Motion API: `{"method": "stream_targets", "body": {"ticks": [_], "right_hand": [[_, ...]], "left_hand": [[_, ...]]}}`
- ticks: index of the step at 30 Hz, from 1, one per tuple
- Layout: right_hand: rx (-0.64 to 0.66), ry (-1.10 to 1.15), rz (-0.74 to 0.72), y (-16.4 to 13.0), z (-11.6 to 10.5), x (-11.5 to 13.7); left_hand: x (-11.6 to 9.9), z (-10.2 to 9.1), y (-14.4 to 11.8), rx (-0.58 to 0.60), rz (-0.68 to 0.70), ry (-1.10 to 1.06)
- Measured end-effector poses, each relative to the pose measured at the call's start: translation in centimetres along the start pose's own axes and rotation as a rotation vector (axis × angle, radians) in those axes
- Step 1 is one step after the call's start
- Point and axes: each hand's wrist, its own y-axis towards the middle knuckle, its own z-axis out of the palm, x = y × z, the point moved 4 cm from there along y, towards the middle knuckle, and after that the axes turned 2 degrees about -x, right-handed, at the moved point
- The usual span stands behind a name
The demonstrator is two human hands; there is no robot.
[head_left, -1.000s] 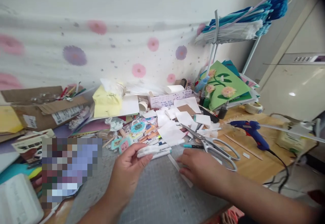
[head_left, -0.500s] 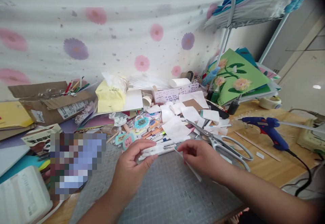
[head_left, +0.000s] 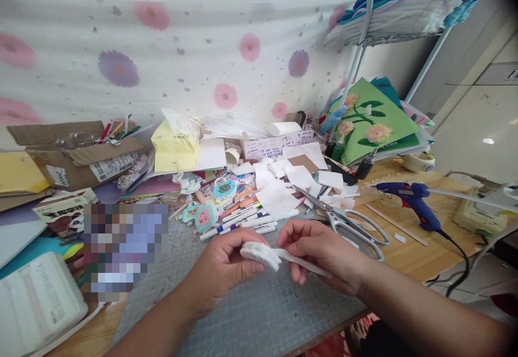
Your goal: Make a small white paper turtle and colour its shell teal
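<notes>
Above the grey cutting mat (head_left: 259, 314) my left hand (head_left: 220, 270) has its fingers curled tight around a white ruffled paper piece (head_left: 259, 253), just in front of the scattered markers (head_left: 243, 225). My right hand (head_left: 324, 254) pinches the white strip (head_left: 307, 264) trailing from that piece, fingers nearly closed, with the scissors (head_left: 348, 222) lying just beyond it at the mat's far right edge.

- Cutting mat (head_left: 251, 314) at table's near edge.
- Markers (head_left: 243, 225) along mat's far side.
- Scissors (head_left: 343, 219) right of markers.
- Glue gun (head_left: 408, 198) right of scissors.
- Cardboard box (head_left: 76, 157) far left, against wall.
</notes>
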Motion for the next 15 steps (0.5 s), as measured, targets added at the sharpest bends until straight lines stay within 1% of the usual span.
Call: {"method": "stream_targets", "body": {"ticks": [2, 4, 7, 9, 10, 11, 12, 14, 15], "right_hand": [[0.006, 0.035, -0.018, -0.2, 0.1, 0.2], [0.012, 0.002, -0.060, -0.3, 0.2, 0.4], [-0.034, -0.221, -0.113, -0.4, 0.3, 0.8], [-0.102, -0.358, -0.172, -0.5, 0.2, 1.3], [-0.149, -0.421, -0.228, -0.6, 0.1, 1.7], [-0.202, -0.500, -0.314, -0.8, 0.1, 2.1], [-0.260, -0.600, -0.432, -1.2, 0.1, 2.7], [-0.354, -0.858, -0.732, -2.4, 0.5, 3.8], [-0.380, -0.998, -0.885, -3.2, 0.9, 4.1]], "left_hand": [[-0.1, -0.2, 0.0, -0.038, 0.008, 0.027], [-0.5, -0.3, 0.0, -0.080, 0.046, 0.064], [-1.0, -0.3, -0.1, -0.110, 0.116, 0.135], [-1.3, -0.2, -0.1, -0.118, 0.168, 0.198], [-1.4, -0.2, -0.2, -0.124, 0.196, 0.245], [-1.5, -0.1, -0.2, -0.135, 0.222, 0.304], [-1.6, -0.1, -0.2, -0.150, 0.249, 0.373], [-1.7, 0.0, -0.4, -0.192, 0.304, 0.524], [-1.8, 0.0, -0.5, -0.214, 0.334, 0.591]]}}
